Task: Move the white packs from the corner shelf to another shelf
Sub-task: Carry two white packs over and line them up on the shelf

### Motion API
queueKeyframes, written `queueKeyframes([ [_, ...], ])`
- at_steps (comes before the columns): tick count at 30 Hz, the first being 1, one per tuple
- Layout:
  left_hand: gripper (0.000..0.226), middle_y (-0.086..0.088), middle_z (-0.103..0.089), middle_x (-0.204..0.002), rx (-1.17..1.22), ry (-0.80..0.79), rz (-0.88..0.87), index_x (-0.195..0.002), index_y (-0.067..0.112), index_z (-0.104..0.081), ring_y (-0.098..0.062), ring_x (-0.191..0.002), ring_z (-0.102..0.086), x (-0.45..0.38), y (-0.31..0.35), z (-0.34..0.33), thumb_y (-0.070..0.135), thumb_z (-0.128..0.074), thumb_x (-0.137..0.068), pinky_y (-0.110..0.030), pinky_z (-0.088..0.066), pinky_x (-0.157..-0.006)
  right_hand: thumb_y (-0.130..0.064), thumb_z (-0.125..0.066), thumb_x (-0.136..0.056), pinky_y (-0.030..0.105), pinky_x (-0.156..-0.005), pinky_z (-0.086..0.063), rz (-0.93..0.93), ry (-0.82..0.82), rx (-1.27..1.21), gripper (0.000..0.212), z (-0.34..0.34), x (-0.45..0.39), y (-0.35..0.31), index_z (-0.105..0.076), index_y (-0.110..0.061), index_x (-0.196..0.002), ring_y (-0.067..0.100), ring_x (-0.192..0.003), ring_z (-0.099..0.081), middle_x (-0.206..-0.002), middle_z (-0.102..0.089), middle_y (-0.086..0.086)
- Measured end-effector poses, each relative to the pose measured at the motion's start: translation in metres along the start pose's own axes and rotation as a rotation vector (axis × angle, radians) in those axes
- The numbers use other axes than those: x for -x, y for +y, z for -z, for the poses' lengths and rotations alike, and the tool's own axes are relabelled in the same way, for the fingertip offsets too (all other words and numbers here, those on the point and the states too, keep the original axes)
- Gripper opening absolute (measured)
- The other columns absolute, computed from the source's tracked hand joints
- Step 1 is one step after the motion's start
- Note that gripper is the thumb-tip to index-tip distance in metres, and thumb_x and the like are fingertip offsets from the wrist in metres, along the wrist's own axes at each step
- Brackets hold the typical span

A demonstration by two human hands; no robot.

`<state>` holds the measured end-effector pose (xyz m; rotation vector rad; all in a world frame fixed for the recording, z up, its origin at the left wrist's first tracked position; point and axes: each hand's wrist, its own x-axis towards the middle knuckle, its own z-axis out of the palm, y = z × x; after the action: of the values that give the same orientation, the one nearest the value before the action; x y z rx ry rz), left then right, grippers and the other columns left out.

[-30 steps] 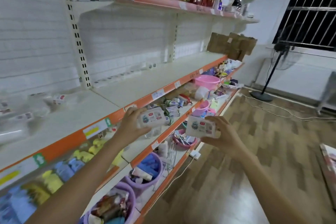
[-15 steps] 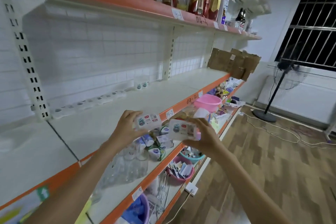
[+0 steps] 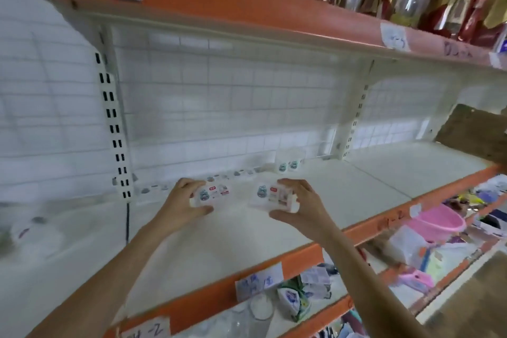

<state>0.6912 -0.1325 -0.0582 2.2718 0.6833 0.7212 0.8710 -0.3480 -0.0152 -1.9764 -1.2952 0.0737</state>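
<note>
My left hand grips a white pack with a blue cartoon label, fingers on top and thumb below. My right hand grips a second white pack the same way. Both packs hover just above the white shelf with the orange front edge. A row of the same white packs lies along the back wall of this shelf, and two packs stand upright at the row's right end.
An upper orange shelf holds red and gold bottles. A cardboard piece lies at the shelf's far right. Below are a pink basin, sachets and glasses. A slotted upright stands at left.
Both hands have moved forward and up from in front of the lower shelves to over the white shelf, carrying the packs toward the back row. The view has closed in on the shelf.
</note>
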Motion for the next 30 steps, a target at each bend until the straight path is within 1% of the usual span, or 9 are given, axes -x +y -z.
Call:
queueKeyframes([
  [4, 0.064, 0.004, -0.043, -0.105, -0.004, 0.073, 0.138, -0.127, 0.01, -0.05, -0.014, -0.104, -0.049, 0.011, -0.036, 0.035, 0.012, -0.079, -0.07, -0.025, -0.04, -0.1, -0.026, -0.079, -0.07, 0.022, -0.094, -0.034, 0.164, -0.165, -0.09, 0.065, -0.046, -0.063, -0.008, -0.048, -0.018, -0.127, 0.01, -0.111, -0.04, -0.115, -0.041, -0.01],
  [11, 0.047, 0.001, -0.054, -0.111, 0.024, 0.232, 0.359, -0.107, 0.014, -0.055, -0.01, -0.105, -0.057, 0.046, -0.083, 0.061, -0.013, -0.069, -0.071, -0.002, -0.042, -0.076, -0.032, -0.076, -0.073, 0.017, -0.093, -0.028, 0.261, -0.49, -0.174, 0.066, -0.134, -0.122, -0.02, -0.045, -0.021, -0.13, 0.012, -0.121, -0.038, -0.123, -0.041, -0.007],
  [13, 0.052, 0.002, -0.051, -0.12, 0.039, 0.25, 0.37, -0.108, 0.031, -0.057, 0.01, -0.102, -0.054, 0.052, -0.085, 0.056, -0.006, -0.071, -0.074, -0.002, -0.041, -0.077, -0.031, -0.074, -0.075, 0.018, -0.093, -0.028, 0.258, -0.552, -0.17, 0.067, -0.153, -0.127, -0.014, -0.042, -0.022, -0.132, 0.014, -0.121, -0.038, -0.127, -0.041, -0.004],
  [15, 0.054, 0.016, -0.048, -0.121, 0.012, 0.266, 0.379, -0.102, 0.05, -0.062, 0.023, -0.101, -0.047, 0.053, -0.082, 0.054, 0.009, -0.078, -0.071, -0.002, -0.041, -0.077, -0.033, -0.072, -0.076, 0.018, -0.092, -0.031, 0.235, -0.561, -0.183, 0.065, -0.161, -0.127, -0.007, -0.041, -0.024, -0.133, 0.01, -0.111, -0.041, -0.12, -0.041, -0.008],
  [17, 0.045, 0.016, -0.047, -0.121, -0.004, 0.284, 0.39, -0.105, 0.038, -0.064, 0.025, -0.103, -0.043, 0.051, -0.083, 0.052, 0.015, -0.08, -0.069, -0.001, -0.039, -0.079, -0.033, -0.072, -0.076, 0.017, -0.092, -0.036, 0.232, -0.533, -0.214, 0.059, -0.164, -0.128, 0.001, -0.045, -0.026, -0.128, 0.007, -0.103, -0.043, -0.114, -0.043, -0.011],
  [21, 0.05, -0.002, -0.053, -0.126, 0.107, 0.319, 0.445, -0.116, 0.02, -0.053, 0.002, -0.106, -0.056, 0.048, -0.087, 0.046, 0.002, -0.073, -0.075, -0.012, -0.044, -0.089, -0.023, -0.07, -0.077, -0.002, -0.084, -0.03, 0.38, -0.446, -0.218, 0.042, -0.17, -0.124, 0.008, -0.055, -0.026, -0.117, -0.009, -0.099, -0.043, -0.117, -0.037, -0.006],
  [23, 0.054, -0.001, -0.055, -0.124, 0.104, 0.337, 0.455, -0.115, 0.027, -0.052, -0.01, -0.112, -0.056, 0.047, -0.086, 0.044, 0.023, -0.077, -0.068, -0.022, -0.045, -0.096, -0.019, -0.07, -0.079, -0.006, -0.083, -0.026, 0.424, -0.423, -0.232, 0.038, -0.172, -0.125, 0.009, -0.059, -0.024, -0.114, -0.023, -0.101, -0.035, -0.119, -0.031, -0.003],
  [25, 0.054, 0.003, -0.056, -0.122, 0.069, 0.324, 0.465, -0.112, 0.035, -0.05, 0.001, -0.108, -0.056, 0.047, -0.086, 0.045, 0.036, -0.074, -0.062, -0.02, -0.044, -0.096, -0.019, -0.07, -0.079, -0.006, -0.085, -0.025, 0.436, -0.393, -0.237, 0.037, -0.174, -0.127, 0.01, -0.062, -0.023, -0.115, -0.024, -0.1, -0.034, -0.116, -0.035, -0.004],
  [30, 0.053, 0.003, -0.051, -0.127, 0.082, 0.296, 0.439, -0.116, 0.03, -0.049, 0.022, -0.098, -0.051, 0.045, -0.098, 0.043, -0.002, -0.069, -0.078, -0.005, -0.041, -0.087, -0.03, -0.066, -0.083, -0.003, -0.09, -0.017, 0.468, -0.354, -0.106, 0.04, -0.178, -0.129, 0.012, -0.058, -0.03, -0.123, -0.003, -0.104, -0.035, -0.117, -0.033, -0.014],
])
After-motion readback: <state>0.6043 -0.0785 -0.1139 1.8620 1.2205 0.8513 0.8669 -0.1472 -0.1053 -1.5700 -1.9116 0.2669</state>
